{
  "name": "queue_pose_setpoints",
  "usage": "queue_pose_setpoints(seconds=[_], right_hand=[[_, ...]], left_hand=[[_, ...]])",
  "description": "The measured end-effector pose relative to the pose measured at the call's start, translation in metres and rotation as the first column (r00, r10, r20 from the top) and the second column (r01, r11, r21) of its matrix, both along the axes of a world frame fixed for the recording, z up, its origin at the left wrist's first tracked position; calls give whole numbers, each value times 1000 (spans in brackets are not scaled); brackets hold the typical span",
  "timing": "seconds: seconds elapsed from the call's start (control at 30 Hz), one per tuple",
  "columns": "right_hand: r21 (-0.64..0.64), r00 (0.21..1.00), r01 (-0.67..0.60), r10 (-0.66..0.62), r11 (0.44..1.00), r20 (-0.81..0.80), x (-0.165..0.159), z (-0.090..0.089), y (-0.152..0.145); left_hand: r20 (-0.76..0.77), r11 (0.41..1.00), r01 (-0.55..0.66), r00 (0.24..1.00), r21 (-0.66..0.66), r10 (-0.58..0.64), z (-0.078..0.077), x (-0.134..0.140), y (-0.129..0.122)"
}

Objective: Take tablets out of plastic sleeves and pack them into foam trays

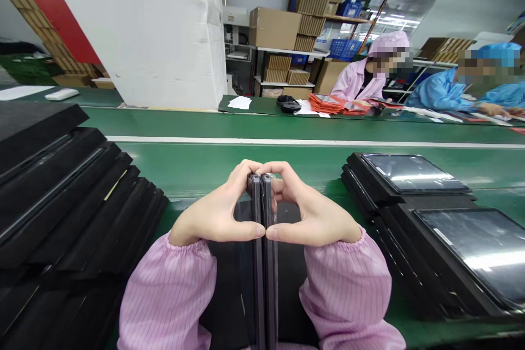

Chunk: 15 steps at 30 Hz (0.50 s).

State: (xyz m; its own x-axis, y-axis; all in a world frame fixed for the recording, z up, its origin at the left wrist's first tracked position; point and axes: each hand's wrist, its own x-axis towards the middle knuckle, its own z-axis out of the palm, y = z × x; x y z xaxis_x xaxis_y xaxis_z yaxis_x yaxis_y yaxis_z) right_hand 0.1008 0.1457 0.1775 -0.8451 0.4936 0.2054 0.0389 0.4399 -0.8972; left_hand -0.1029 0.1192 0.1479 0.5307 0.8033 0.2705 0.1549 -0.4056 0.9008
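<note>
Two slim dark tablets stand on edge side by side in front of me, their long edges toward me. My left hand (217, 213) is closed around the left tablet (257, 273), thumb on the near edge and fingers over the top. In the same way my right hand (314, 213) grips the right tablet (269, 273). Both thumb tips nearly meet at the narrow line between the tablets. Clear film shows along their outer sides. Beneath them lies a black surface (291, 279), and their lower ends run out of view.
Black foam trays (65, 191) are piled high at left. To the right, more stacked trays (394, 229) carry tablets (414, 172) with glossy screens. Beyond runs a green conveyor (197, 161). Across it, co-workers in pink (353, 79) and blue (438, 90) sit near orange-red sleeves (336, 104).
</note>
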Motion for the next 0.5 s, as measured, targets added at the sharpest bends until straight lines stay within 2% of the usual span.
queue_pose_setpoints(seconds=[0.07,0.17,0.37,0.5], right_hand=[[-1,1000,7,-7,1000,-19,-1,0,0],[-28,999,13,-14,1000,-50,-4,0,0],[-69,994,98,-101,993,-51,-9,0,-2],[-121,988,88,-102,989,-112,-11,-4,0]], left_hand=[[37,1000,18,999,5,-19,0,0,1],[75,1000,-19,997,-8,19,-1,1,1],[46,993,-115,992,-42,116,0,5,-1],[47,990,-133,990,-43,135,1,6,-2]])
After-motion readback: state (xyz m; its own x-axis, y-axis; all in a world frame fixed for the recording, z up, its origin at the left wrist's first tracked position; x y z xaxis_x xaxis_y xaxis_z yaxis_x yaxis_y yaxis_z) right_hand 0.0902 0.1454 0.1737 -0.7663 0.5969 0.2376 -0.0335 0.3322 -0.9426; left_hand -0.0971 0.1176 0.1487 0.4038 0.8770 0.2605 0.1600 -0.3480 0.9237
